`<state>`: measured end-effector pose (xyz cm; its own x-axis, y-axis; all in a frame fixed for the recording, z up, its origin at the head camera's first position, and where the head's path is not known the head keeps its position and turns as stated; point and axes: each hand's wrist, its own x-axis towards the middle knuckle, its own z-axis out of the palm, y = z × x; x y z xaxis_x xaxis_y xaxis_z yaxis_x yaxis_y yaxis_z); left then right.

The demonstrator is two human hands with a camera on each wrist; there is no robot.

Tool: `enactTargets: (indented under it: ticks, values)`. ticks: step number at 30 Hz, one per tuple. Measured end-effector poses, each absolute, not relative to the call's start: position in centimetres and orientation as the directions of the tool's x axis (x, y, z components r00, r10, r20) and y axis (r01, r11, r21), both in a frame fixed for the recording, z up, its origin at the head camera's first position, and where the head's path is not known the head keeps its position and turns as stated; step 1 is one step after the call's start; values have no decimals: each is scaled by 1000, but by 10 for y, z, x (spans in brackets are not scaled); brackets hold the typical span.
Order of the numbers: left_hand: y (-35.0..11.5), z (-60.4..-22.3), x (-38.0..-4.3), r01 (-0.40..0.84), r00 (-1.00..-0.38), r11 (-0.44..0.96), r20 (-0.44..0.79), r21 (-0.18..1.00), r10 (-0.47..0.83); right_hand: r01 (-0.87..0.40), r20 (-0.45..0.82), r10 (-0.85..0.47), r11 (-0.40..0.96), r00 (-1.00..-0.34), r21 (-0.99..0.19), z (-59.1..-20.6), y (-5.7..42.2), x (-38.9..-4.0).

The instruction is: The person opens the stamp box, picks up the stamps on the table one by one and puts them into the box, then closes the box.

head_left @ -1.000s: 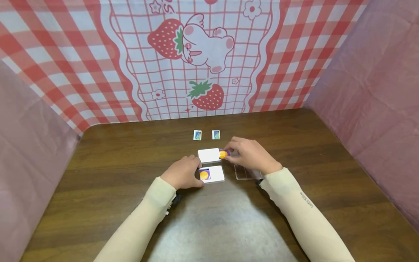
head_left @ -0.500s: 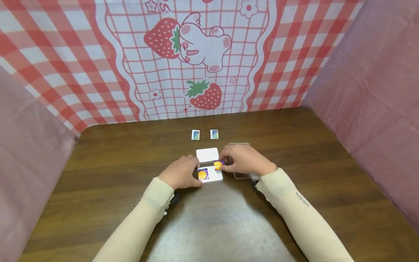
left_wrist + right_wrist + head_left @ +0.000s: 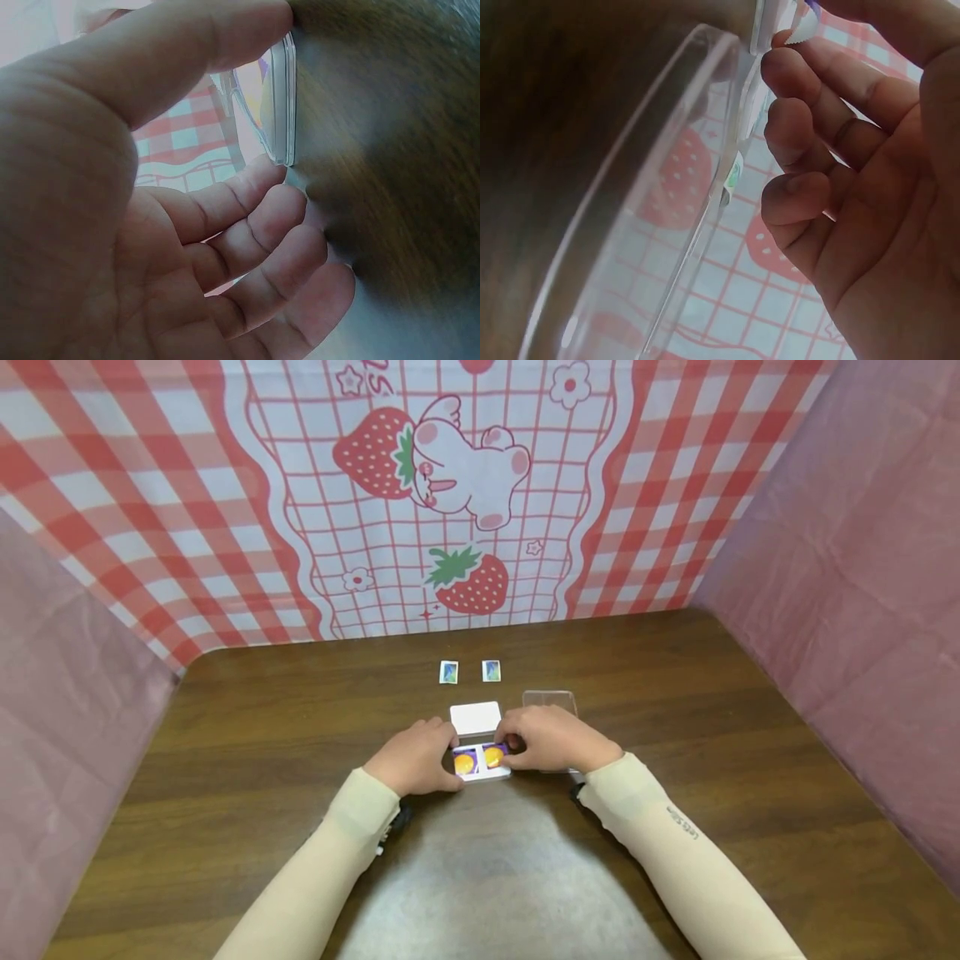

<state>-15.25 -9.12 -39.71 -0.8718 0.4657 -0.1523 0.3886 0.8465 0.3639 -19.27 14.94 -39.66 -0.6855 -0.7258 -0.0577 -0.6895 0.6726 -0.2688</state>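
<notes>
Head view: two hands meet at the centre of the frame, above a brown wooden desk. The left hand holds the left end of a flat white case, its grip parted to the case's width, forefinger at the upper corner and thumb at the lower. On the case lies the left card, orange on purple; beside it is the similar right card, pinched at its right side by the right hand, whose grip is nearly closed. A second white case lies just above. Clear plastic shows partly behind the right hand; two small blue-green cards lie side by side in the upper middle of the desk.

Left wrist view: the case stands edge-on at upper centre, spanned by thumb above and forefinger below; the other fingers are bent beneath.

Right wrist view: the right card's scalloped edge appears at the top, beside the fingertips. Clear plastic crosses the left half diagonally, before a red-and-white cloth.
</notes>
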Motion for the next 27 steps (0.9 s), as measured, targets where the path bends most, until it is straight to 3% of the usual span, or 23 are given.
enactTargets:
  ticks: [27]
  values:
    - [-93, -400, -155, 395, -868, 840, -150, 371, 474, -662, -73, -713, 680, -698, -315, -400, 150, -193]
